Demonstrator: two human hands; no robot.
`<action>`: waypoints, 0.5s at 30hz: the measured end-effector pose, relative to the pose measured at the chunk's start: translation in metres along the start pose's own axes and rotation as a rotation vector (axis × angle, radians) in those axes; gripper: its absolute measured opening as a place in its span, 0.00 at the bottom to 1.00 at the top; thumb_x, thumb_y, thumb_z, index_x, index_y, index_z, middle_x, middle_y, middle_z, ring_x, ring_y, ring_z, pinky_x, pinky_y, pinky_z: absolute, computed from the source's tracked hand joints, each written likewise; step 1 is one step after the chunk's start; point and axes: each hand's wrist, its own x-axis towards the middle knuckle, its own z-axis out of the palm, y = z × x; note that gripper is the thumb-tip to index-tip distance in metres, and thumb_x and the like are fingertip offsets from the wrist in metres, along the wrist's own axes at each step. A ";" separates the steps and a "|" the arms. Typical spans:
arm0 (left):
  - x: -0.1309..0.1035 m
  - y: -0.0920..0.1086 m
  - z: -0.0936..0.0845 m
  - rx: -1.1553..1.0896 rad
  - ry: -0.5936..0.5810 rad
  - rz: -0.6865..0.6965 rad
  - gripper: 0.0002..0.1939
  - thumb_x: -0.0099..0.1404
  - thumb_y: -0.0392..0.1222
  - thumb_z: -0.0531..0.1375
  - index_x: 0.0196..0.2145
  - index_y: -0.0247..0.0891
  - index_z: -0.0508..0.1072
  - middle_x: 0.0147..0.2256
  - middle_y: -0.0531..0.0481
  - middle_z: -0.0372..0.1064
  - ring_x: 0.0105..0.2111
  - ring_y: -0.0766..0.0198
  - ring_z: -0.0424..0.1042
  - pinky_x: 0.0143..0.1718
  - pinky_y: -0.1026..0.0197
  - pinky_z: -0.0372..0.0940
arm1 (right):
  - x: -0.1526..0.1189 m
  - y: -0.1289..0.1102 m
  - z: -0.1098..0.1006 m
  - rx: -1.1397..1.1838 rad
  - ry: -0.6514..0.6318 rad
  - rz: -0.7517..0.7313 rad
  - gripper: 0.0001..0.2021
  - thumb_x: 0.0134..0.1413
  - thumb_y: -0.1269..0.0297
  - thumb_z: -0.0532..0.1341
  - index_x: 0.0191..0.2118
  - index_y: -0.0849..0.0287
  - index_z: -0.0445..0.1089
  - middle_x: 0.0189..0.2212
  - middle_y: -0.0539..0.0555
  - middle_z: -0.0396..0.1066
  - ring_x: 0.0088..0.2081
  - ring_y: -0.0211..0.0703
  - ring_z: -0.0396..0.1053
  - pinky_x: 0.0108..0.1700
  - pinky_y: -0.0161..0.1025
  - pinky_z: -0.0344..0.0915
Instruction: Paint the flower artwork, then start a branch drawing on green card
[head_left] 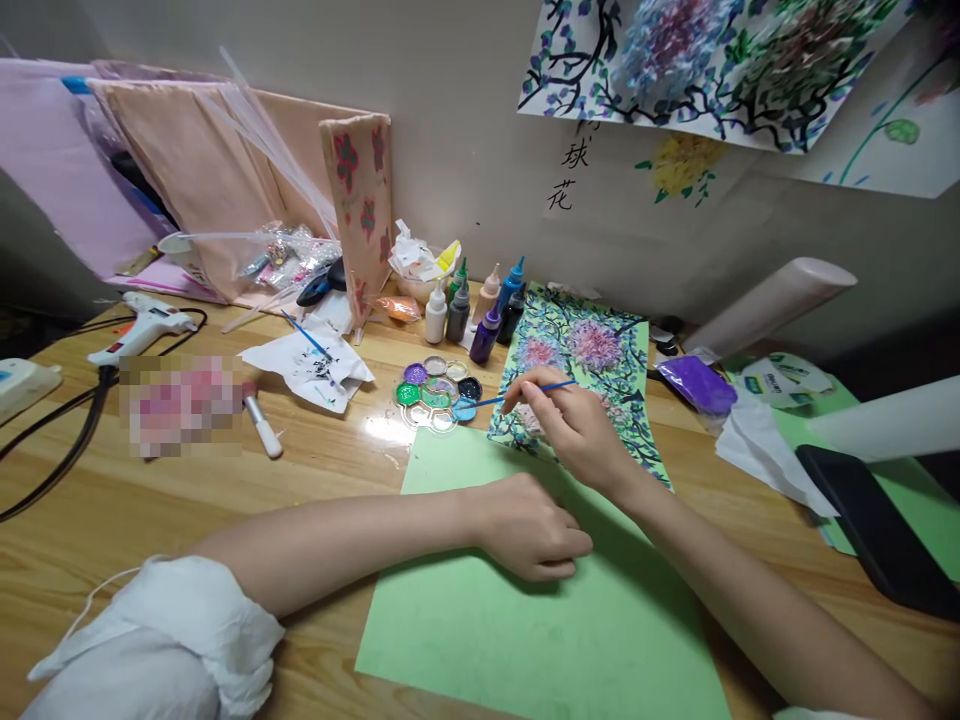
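Note:
My right hand (574, 425) pinches a thin blue paintbrush (491, 401). The brush tip reaches the blue well of a flower-shaped paint palette (437, 392), whose other wells hold purple, green and dark paint. My left hand (529, 530) lies curled in a loose fist on a sheet of green paper (480, 640), and nothing shows in its fingers. No paint marks stand out on this sheet. Beyond it, partly under my right hand, is a painted green sheet (634, 380) with pink flowers and dark branches.
Several paint bottles (486, 335) stand behind the palette. To the left are a stained tissue (307, 375) with another brush (306, 336), a capped white tube (262, 425) and a glue gun (142, 328). A purple packet (697, 384) and a black phone (874, 525) lie at right.

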 end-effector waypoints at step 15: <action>0.000 0.000 0.001 0.017 0.019 -0.009 0.10 0.60 0.42 0.54 0.23 0.38 0.64 0.26 0.54 0.70 0.24 0.66 0.68 0.18 0.60 0.50 | -0.002 0.006 0.000 0.056 -0.032 -0.012 0.15 0.63 0.66 0.46 0.29 0.59 0.67 0.31 0.53 0.69 0.37 0.41 0.64 0.41 0.39 0.58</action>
